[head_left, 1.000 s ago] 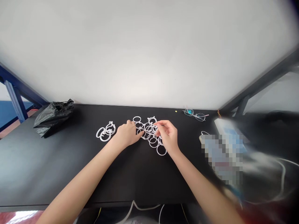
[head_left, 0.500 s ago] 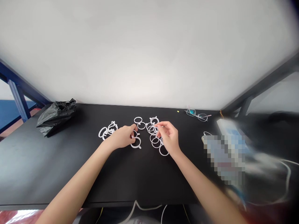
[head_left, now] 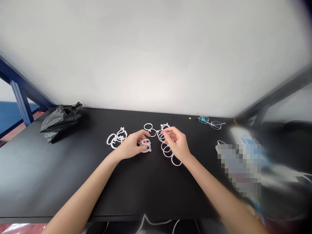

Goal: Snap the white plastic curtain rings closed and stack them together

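White curtain rings with small eyelets lie in groups on the black table (head_left: 136,188). My left hand (head_left: 133,144) is closed with its thumb and fingers on white curtain rings (head_left: 146,147), which overlap each other just above or on the tabletop. Behind its wrist, to the left, sits a small pile of rings (head_left: 118,138). My right hand (head_left: 177,143) pinches thumb and forefinger together over the larger, spread-out group of rings (head_left: 167,150). Whether a ring is between those fingertips I cannot make out. Two more rings (head_left: 149,129) lie between the hands, farther back.
A crumpled black plastic bag (head_left: 62,120) rests at the far left. Eyeglasses (head_left: 210,123) lie at the back right, near a tiny yellow piece (head_left: 189,118). Blurred and pixelated items with white cables (head_left: 299,175) occupy the right side. A pale wall (head_left: 156,65) stands behind the table.
The rings at my left hand, lying one in front of the other before, are now gathered together in its fingers. My right hand keeps its pinch over the group. The whole view has shifted slightly.
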A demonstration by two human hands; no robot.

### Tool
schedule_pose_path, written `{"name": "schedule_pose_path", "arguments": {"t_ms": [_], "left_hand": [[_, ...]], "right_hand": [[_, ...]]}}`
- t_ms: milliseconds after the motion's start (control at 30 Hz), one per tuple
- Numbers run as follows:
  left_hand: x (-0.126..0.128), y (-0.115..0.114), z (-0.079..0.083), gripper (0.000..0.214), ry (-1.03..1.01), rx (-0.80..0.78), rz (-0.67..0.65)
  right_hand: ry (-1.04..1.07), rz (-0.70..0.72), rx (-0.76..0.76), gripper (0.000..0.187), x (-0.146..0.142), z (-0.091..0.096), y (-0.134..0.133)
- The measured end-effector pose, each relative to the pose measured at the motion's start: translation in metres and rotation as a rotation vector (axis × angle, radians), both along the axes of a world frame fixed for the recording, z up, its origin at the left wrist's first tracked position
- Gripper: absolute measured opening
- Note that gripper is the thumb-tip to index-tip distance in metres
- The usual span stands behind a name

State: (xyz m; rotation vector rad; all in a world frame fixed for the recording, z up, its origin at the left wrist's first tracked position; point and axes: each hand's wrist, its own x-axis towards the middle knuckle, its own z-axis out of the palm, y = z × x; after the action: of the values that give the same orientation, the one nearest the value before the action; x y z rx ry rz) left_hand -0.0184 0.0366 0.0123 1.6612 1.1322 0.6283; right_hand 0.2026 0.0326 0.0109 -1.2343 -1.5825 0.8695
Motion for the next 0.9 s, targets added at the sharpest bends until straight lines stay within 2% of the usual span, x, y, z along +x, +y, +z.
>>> {"name": "schedule_pose_path", "arguments": {"t_ms": [100, 200, 267, 333, 400, 500, 633, 767, 900], "left_hand": [[0.000, 0.001, 0.001, 0.037, -0.241, -0.180, 0.129], [-0.002, 0.004, 0.004, 0.038, -0.546, -0.322, 0.321], [-0.003, 0.005, 0.006, 0.038, -0.729, -0.376, 0.404], [-0.005, 0.005, 0.009, 0.040, -0.814, -0.416, 0.413], [-0.007, 0.004, 0.013, 0.047, -0.837, -0.481, 0.359], [-0.008, 0.002, 0.019, 0.059, -0.852, -0.564, 0.268], [-0.008, 0.002, 0.022, 0.064, -0.772, -0.541, 0.278], [-0.007, 0.003, 0.020, 0.065, -0.711, -0.532, 0.303], [-0.003, 0.003, 0.017, 0.061, -0.694, -0.565, 0.276]], "right_hand": [[-0.213, 0.089, 0.065, 0.008, -0.005, 0.004, 0.013], [-0.575, 0.226, 0.156, 0.005, -0.014, 0.005, 0.028], [-0.769, 0.286, 0.227, 0.006, -0.023, 0.003, 0.034], [-0.891, 0.322, 0.252, 0.009, -0.032, 0.001, 0.036], [-0.922, 0.345, 0.232, 0.016, -0.038, 0.001, 0.032], [-0.775, 0.411, 0.119, 0.020, -0.038, 0.009, 0.021], [-0.359, 0.451, -0.147, 0.008, -0.021, 0.021, 0.008], [0.042, 0.360, -0.393, 0.018, -0.001, 0.021, 0.006], [0.275, 0.229, -0.482, 0.026, 0.006, 0.016, 0.002]]}}
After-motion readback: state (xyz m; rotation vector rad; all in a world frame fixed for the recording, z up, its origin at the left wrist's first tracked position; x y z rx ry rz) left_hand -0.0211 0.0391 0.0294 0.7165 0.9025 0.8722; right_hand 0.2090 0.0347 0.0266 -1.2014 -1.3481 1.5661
